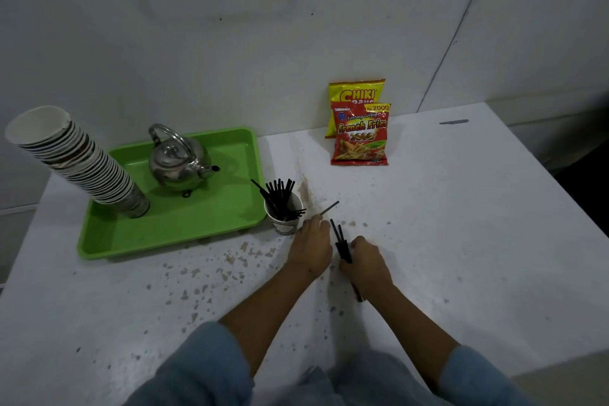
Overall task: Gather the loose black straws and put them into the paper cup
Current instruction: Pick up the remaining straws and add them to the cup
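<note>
A white paper cup (pixel 286 223) stands on the table just right of the green tray, with several black straws (pixel 280 194) sticking out of it. My left hand (pixel 311 245) rests beside the cup and pinches one loose black straw (pixel 330 208) that points up and to the right. My right hand (pixel 364 264) is closed around a small bundle of black straws (pixel 341 242); their tips fan out toward the cup and their lower ends poke out below my palm.
A green tray (pixel 184 234) at the left holds a metal kettle (pixel 178 163) and a tall leaning stack of paper cups (pixel 75 158). Two snack bags (pixel 360 128) lean on the wall behind. The white table (pixel 461 224) is speckled with stains.
</note>
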